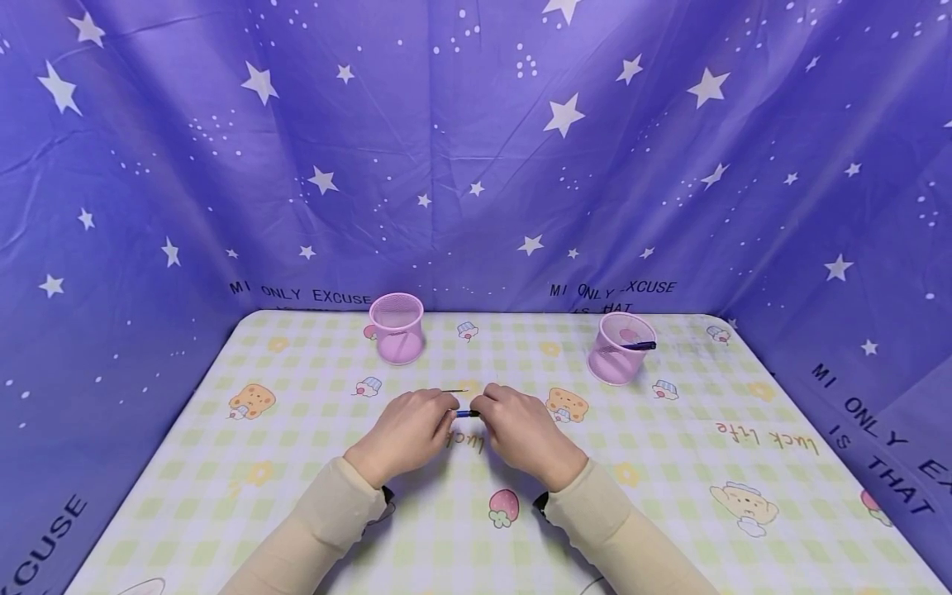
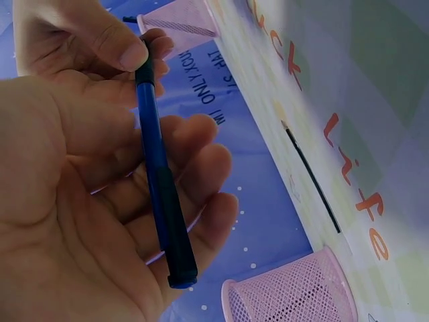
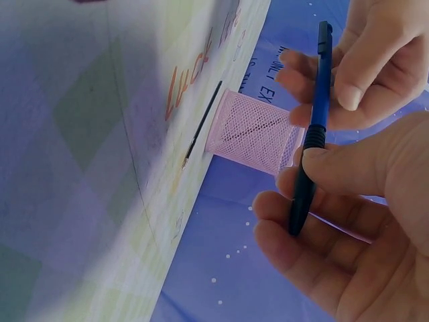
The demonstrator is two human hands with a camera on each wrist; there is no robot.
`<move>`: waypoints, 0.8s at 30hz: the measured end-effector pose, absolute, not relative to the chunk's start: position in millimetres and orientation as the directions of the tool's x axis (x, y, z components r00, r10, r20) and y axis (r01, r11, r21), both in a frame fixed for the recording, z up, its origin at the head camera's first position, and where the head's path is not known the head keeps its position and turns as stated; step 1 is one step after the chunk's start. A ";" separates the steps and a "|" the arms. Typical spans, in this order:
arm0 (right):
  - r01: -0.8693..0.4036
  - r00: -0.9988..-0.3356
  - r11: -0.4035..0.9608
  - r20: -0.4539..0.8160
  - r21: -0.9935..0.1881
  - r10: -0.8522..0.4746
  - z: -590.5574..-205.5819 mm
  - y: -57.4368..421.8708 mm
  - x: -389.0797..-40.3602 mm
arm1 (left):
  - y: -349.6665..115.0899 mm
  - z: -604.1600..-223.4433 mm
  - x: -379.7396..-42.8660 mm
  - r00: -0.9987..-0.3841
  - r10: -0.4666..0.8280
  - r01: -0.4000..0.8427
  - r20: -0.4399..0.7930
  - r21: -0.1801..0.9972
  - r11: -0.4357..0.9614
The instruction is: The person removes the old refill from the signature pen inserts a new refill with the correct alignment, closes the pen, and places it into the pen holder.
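Observation:
Both hands hold one blue ballpoint pen (image 2: pixel 155 141) between them, above the table. My left hand (image 1: pixel 411 430) has its thumb and curled fingers around the clip-and-button half of the barrel. At the black ribbed grip, my right hand (image 1: pixel 524 430) pinches the pen between thumb and fingers, as the right wrist view shows. A thin dark pen refill (image 2: pixel 314 173) with a brass-coloured tip lies on the table just beyond the hands. From the head, the fingers hide most of the pen.
Two pink mesh pen cups stand farther back, one at the left (image 1: pixel 397 330) and one at the right (image 1: pixel 616 364). A dark pen (image 1: pixel 640 346) leans out over the right cup's rim. The checked tablecloth (image 1: pixel 297 529) meets a blue starry curtain (image 1: pixel 476 124) behind and at the sides.

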State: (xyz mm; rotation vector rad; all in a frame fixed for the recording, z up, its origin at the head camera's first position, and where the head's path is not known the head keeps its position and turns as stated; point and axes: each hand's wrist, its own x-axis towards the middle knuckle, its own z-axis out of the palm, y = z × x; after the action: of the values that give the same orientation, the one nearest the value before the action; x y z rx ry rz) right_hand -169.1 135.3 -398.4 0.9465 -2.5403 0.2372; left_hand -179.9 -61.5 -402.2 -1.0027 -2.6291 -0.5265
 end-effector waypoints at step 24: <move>-0.652 -0.687 0.758 0.425 -0.002 -0.589 -398.6 135.2 -168.6 | -63.0 -399.8 -179.5 -0.693 0.594 0.710 0.409 0.239 0.663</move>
State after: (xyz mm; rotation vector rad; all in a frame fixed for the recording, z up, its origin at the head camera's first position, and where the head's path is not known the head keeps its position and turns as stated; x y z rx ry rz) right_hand -168.6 135.2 -398.6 0.9457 -2.5536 0.2140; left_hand -179.5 -63.0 -399.8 -1.0414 -2.5848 -0.5542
